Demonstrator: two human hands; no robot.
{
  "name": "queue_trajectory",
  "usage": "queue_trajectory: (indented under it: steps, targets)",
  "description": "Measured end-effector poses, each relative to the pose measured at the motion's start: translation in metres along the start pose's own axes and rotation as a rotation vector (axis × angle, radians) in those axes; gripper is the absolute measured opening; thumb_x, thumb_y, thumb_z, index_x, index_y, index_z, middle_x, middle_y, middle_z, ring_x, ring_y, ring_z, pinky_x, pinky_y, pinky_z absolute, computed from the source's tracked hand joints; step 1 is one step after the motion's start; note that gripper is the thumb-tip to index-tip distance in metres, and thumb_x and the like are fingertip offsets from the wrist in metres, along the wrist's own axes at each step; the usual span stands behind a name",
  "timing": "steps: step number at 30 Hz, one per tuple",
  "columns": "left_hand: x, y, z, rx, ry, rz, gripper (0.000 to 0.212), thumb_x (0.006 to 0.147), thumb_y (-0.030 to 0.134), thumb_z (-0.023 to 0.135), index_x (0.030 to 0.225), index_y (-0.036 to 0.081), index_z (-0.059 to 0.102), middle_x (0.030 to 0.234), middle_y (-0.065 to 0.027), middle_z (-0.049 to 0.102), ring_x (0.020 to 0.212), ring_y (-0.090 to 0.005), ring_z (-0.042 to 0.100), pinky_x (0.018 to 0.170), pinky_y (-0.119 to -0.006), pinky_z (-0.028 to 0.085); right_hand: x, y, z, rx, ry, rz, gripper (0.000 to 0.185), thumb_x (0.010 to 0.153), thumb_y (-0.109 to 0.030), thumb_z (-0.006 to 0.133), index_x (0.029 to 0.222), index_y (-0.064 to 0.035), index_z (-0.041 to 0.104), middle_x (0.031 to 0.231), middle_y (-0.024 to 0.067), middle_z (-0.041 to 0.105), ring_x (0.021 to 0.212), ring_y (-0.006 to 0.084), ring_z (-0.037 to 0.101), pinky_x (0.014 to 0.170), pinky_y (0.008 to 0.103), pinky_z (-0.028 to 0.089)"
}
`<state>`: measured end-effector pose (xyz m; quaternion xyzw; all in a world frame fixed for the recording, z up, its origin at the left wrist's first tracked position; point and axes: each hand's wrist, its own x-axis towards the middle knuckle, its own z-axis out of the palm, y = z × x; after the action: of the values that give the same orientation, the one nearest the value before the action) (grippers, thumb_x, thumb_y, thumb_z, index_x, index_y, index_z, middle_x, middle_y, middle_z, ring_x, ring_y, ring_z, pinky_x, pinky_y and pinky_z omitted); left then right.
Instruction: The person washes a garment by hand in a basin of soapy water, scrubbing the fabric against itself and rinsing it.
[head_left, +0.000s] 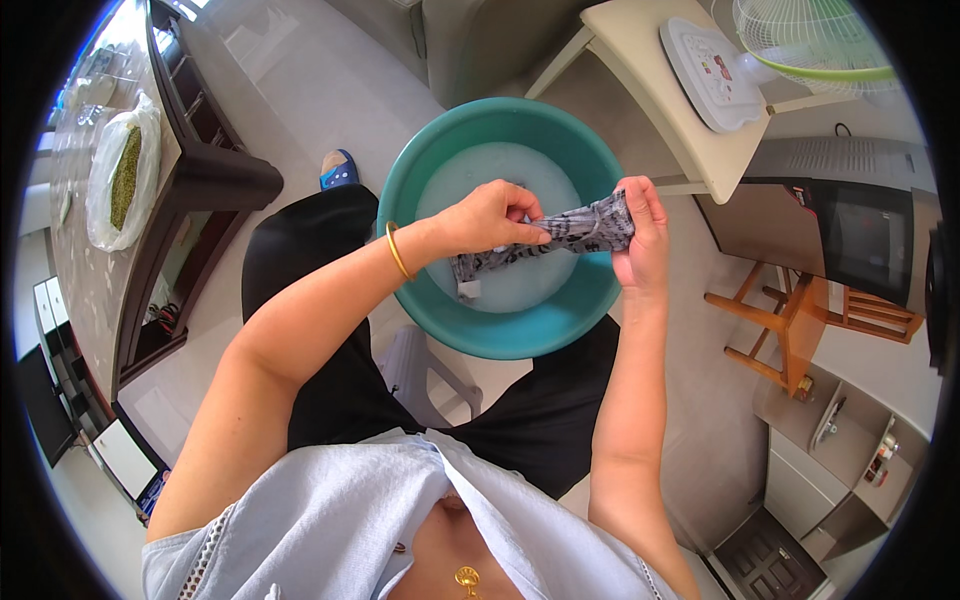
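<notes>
A teal plastic basin (501, 339) stands before me, holding cloudy, whitish water (487, 172). Over it, a wet grey cloth with a black pattern (592, 225) is stretched between my two hands. My left hand (499, 217) pinches the middle of the cloth between thumb and fingers; a gold-coloured bangle is around that wrist. At the basin's right rim, my right hand (639, 225) grips the cloth's bunched end. The cloth's other end hangs to the lower left over the water, with a small white tag (469, 289) on it.
A grey plastic stool (409, 367) shows between my legs. To the left is a table (169, 150) bearing a white plastic bag (101, 187) of green grains. A cream chair (645, 67) with a fan (810, 45) is upper right. Farther right is a wooden stool (799, 330).
</notes>
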<state>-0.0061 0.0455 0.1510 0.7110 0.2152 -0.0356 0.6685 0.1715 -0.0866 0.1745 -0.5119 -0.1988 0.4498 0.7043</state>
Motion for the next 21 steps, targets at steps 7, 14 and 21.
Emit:
queue_trajectory:
  steps: [7, 14, 21]
  targets:
    - [0.001, -0.002, 0.003, -0.278, 0.034, 0.146, 0.028, 0.079, 0.020, 0.075, 0.083, 0.004, 0.053, 0.074, 0.0011, 0.051, 0.069, -0.0087, 0.047, 0.063, -0.026, 0.041, 0.002, 0.000, 0.008, -0.005, 0.096, 0.002, 0.015, 0.095, -0.020, 0.057, 0.087, -0.0081, 0.060, 0.078, -0.0047, 0.054, 0.070, 0.0044, 0.050, 0.064, 0.0211, 0.043]
    - [0.002, 0.004, 0.001, -0.510, 0.002, 0.090, 0.020, 0.088, 0.016, 0.065, 0.089, 0.007, 0.048, 0.083, 0.0026, 0.054, 0.076, -0.0045, 0.049, 0.069, -0.023, 0.042, 0.004, 0.005, 0.004, -0.090, 0.079, 0.007, 0.016, 0.096, -0.019, 0.055, 0.087, -0.0077, 0.059, 0.075, -0.0065, 0.053, 0.069, 0.0028, 0.047, 0.062, 0.0200, 0.041]
    - [0.001, 0.007, 0.004, -0.693, 0.035, 0.041, 0.023, 0.090, 0.023, 0.063, 0.100, 0.005, 0.052, 0.090, -0.0004, 0.059, 0.081, -0.0049, 0.054, 0.072, -0.023, 0.045, 0.005, 0.014, 0.008, -0.277, 0.070, -0.179, 0.016, 0.096, -0.018, 0.056, 0.086, -0.0056, 0.059, 0.075, -0.0067, 0.052, 0.067, 0.0015, 0.044, 0.061, 0.0185, 0.038]
